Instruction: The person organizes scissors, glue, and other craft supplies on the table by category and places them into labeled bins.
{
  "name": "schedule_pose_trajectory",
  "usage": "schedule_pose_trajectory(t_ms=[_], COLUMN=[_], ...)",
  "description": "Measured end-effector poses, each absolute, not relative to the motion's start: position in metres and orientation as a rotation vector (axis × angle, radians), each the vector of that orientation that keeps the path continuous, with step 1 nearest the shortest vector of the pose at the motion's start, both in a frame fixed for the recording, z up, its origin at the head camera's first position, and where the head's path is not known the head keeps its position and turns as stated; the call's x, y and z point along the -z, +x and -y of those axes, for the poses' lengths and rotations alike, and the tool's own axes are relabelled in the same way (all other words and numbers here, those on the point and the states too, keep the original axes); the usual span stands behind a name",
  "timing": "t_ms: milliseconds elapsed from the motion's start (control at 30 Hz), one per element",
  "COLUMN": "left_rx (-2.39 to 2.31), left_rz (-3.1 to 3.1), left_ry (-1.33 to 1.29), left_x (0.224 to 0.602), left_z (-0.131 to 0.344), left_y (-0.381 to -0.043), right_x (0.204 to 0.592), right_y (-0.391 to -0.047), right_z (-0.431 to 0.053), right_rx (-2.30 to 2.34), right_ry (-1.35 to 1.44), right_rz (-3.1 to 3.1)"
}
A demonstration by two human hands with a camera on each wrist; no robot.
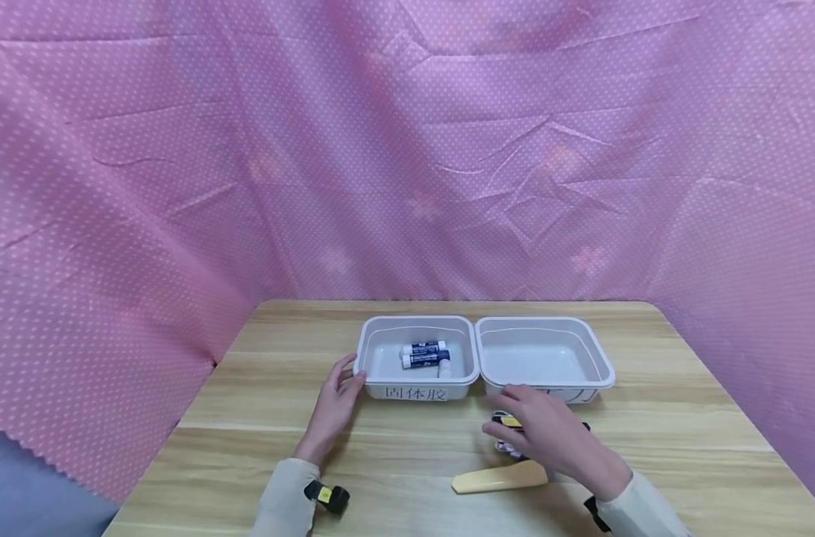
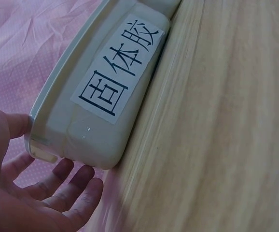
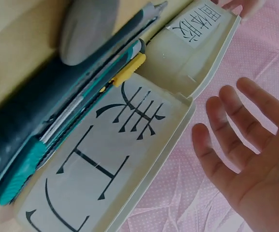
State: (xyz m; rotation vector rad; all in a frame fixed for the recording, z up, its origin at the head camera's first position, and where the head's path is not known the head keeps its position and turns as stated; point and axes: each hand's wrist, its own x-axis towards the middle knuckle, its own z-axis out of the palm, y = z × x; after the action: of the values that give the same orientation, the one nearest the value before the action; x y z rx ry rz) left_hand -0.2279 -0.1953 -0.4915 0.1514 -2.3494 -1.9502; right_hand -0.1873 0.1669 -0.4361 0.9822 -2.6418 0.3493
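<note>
Resting left hand (image 1: 335,409), relaxed, against left bin (image 1: 417,392); hovering right hand (image 1: 548,429), empty, near knives (image 3: 72,112), probably light, stiff, best gripped mid-handle.

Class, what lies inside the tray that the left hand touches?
The tray holds two blue sticks with white ends and something white. The front rim hides whatever lies close behind it.

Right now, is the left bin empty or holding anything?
Not empty: in the head view, two blue-and-white sticks lie inside the left bin, with a white item beside them, too small to identify.
</note>
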Motion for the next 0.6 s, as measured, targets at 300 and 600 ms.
schedule_pose_trajectory(t_ms=[300, 600], left_rx=[1.952, 1.917], left_rz=[2.355, 2.341], left_ry=[0.154, 0.116], left_x=[0.492, 0.493], left_z=[0.196, 0.195], left_y=[-0.227, -0.227], right_x=[0.448, 0.454], right_y=[-0.171, -0.163], right_z=[-0.178, -0.185], right_rx=[-0.28, -0.258], right_ry=[1.044, 1.079], right_rz=[2.664, 2.803])
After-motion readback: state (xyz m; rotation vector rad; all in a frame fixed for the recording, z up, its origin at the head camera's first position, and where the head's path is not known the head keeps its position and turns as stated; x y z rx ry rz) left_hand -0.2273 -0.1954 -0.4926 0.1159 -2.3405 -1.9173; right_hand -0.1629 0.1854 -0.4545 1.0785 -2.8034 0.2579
